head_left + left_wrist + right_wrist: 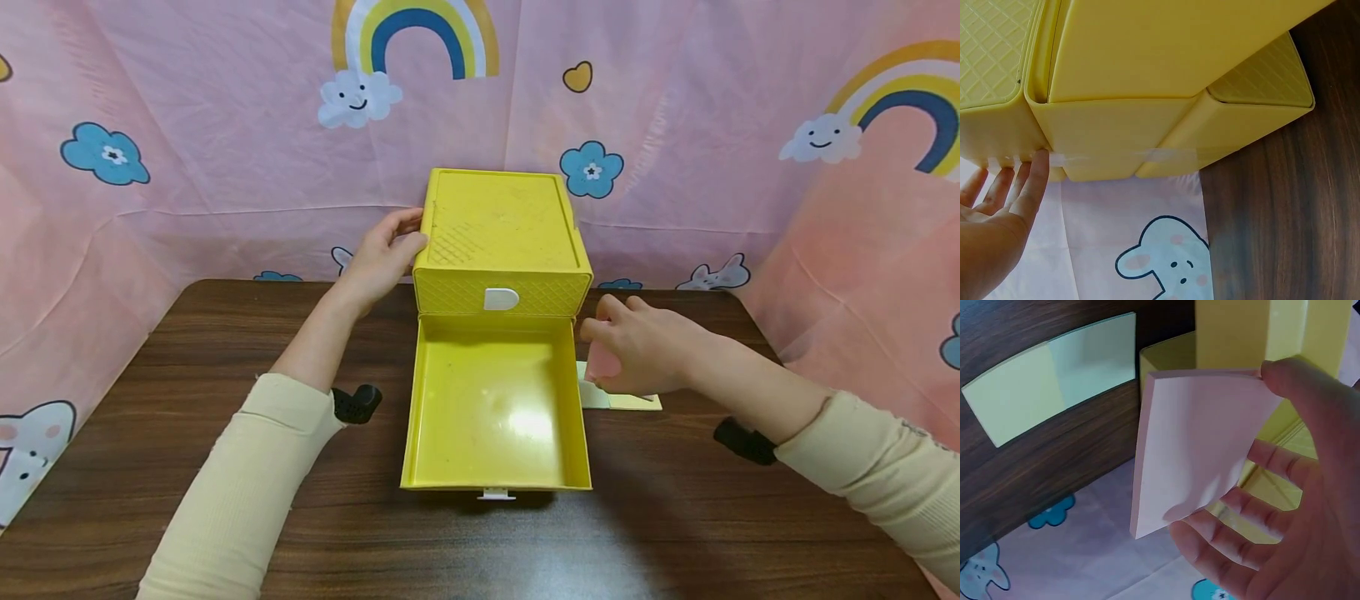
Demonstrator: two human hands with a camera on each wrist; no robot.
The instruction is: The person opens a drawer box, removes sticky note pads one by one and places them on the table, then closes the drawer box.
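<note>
A yellow two-drawer box [502, 221] stands at the back of the table, its lower drawer [480, 408] pulled out with nothing inside. My left hand [378, 258] touches the box's left side near the top; in the left wrist view its fingers [1032, 187] are nearly straight against the wall. To the right of the box, my right hand [648, 346] pinches a pink sticky note pad [1197, 437] by its edge, thumb on one side and fingers on the other. The pad is held tilted above the table, beside the drawer's right wall.
A pale green sticky note pad [1097, 359] and a pale yellow one [1016, 394] lie end to end on the dark wooden table [345, 517], right of the drawer. The upper drawer [457, 292] is closed. A pink patterned cloth [247, 125] hangs behind.
</note>
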